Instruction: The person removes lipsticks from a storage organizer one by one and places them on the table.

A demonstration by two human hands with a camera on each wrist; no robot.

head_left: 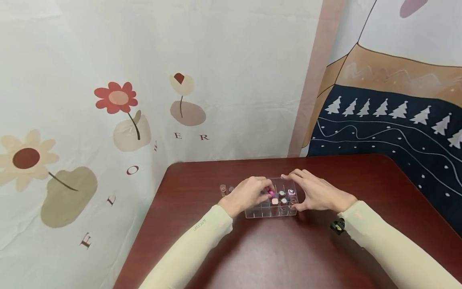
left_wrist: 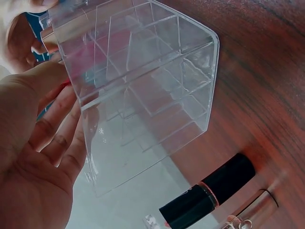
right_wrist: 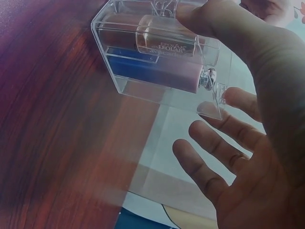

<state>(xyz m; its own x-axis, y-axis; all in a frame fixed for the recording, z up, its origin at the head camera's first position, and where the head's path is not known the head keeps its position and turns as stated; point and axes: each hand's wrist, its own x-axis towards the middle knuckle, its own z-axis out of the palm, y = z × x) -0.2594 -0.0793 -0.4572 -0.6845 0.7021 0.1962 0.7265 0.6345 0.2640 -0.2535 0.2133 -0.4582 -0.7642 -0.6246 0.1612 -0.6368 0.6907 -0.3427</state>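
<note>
A clear plastic cosmetics organizer (head_left: pixel 258 214) with small compartments stands on the table. My left hand (head_left: pixel 247 194) reaches over its left part and pinches a bright pink tube (head_left: pixel 271 194) among the dividers; in the left wrist view, its pink colour shows blurred through the plastic. My right hand (head_left: pixel 317 192) grips the organizer's right end, thumb at the front and fingers towards the back. Several cosmetic tubes stand in the right compartments, among them a blue-and-pink tube (right_wrist: pixel 152 71) and a brownish tube with lettering (right_wrist: pixel 167 40). The left compartments look unfilled in the left wrist view.
Left of the organizer, a black lipstick tube (left_wrist: pixel 209 191) and a clear-capped tube (left_wrist: pixel 252 207) stand on the reddish-brown table (head_left: pixel 274 257). A printed cloth (head_left: pixel 234 80) hangs behind the table's far edge. A small black device (head_left: pixel 338 226) sits at my right wrist.
</note>
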